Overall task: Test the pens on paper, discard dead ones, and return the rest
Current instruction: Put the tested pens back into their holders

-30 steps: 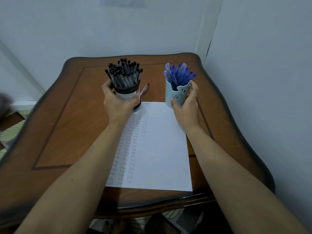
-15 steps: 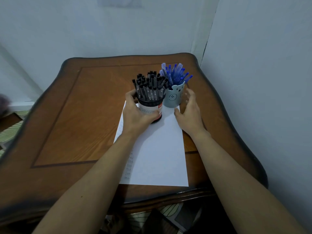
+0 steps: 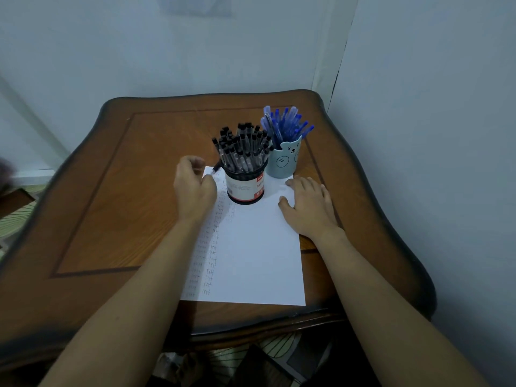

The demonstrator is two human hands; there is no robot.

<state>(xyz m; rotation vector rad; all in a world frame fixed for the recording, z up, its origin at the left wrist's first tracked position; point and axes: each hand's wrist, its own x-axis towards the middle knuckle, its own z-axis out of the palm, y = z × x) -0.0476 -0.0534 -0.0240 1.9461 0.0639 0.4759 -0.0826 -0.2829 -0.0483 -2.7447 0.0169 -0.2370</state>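
Note:
A black mesh cup (image 3: pixel 245 185) packed with black-capped pens (image 3: pixel 241 148) stands on the top of the white paper (image 3: pixel 251 247). Touching it on the right is a light blue bear cup (image 3: pixel 284 163) full of blue pens (image 3: pixel 284 125). One loose pen (image 3: pixel 216 167) lies at the paper's top left corner, behind the black cup. My left hand (image 3: pixel 194 185) is just left of that cup with its fingers curled by the loose pen's end; whether it pinches the pen is unclear. My right hand (image 3: pixel 307 208) rests flat on the paper's right edge.
The wooden table (image 3: pixel 120 191) fills the view, with a wall close behind and another along the right side. Rows of small pen marks (image 3: pixel 209 261) run down the paper's left part. Patterned floor shows below the front edge.
Both hands have let go of the cups, which now stand together at the paper's top. My left hand moved left toward the loose pen. My right hand dropped flat onto the paper.

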